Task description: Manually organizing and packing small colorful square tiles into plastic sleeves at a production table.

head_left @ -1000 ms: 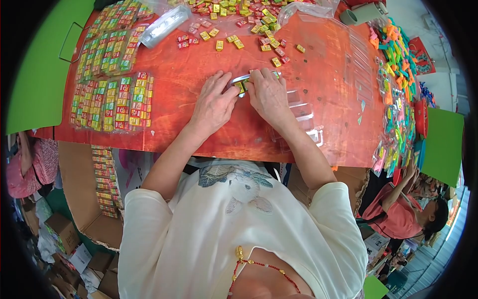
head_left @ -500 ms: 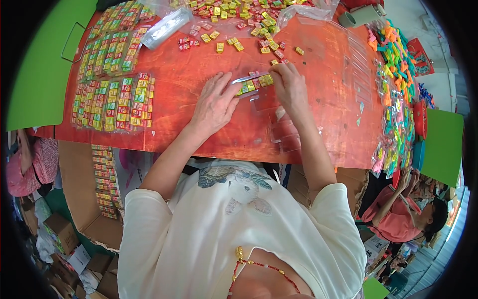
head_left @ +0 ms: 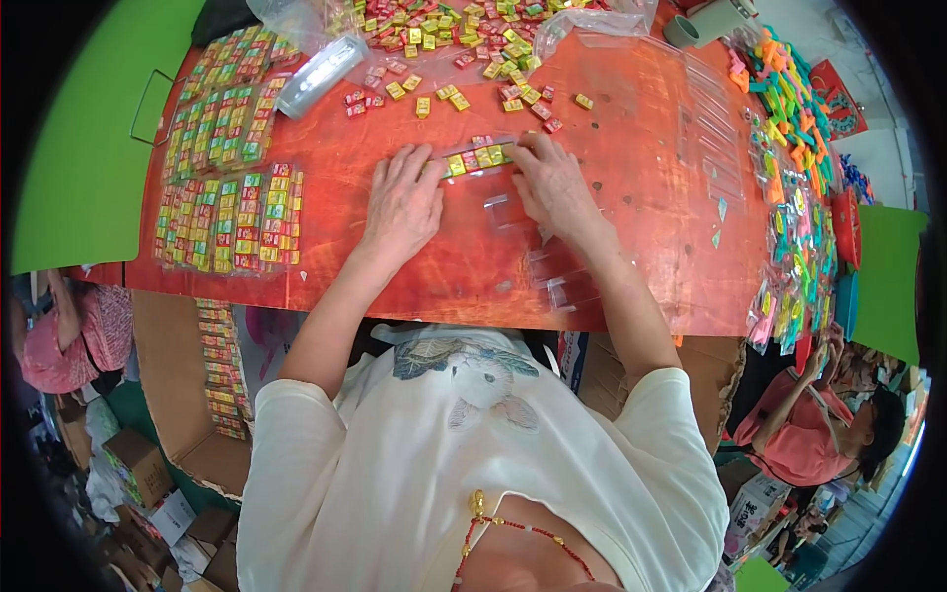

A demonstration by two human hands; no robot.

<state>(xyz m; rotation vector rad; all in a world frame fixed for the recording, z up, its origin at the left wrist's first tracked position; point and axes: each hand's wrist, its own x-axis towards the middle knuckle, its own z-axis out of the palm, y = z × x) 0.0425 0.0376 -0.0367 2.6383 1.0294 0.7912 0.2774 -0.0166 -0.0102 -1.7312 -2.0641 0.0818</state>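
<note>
Between my hands a clear narrow plastic tray point(head_left: 478, 160) lies on the red table, filled with a row of small yellow, red and green boxes. My left hand point(head_left: 404, 205) grips its left end, fingertips bent against it. At the other end, the thumb and fingers of my right hand point(head_left: 554, 192) pinch the tray. Just beyond it sit a few loose red boxes point(head_left: 481, 140). Empty clear plastic trays point(head_left: 560, 276) lie nearer to me, partly under my right forearm. What my fingertips press on is partly hidden.
Loose small boxes point(head_left: 424, 39) are heaped at the far side, near a clear plastic roll point(head_left: 322, 77). Filled trays point(head_left: 227, 222) lie in rows on the left. Bagged colourful plastic pieces point(head_left: 789, 227) line the right edge. An open cardboard box point(head_left: 163, 385) stands below the table's left front.
The filled tray has gone from slanted to nearly level and lower on the table. Both hands have shifted slightly, and the bright reflection along the tray's far edge is gone.
</note>
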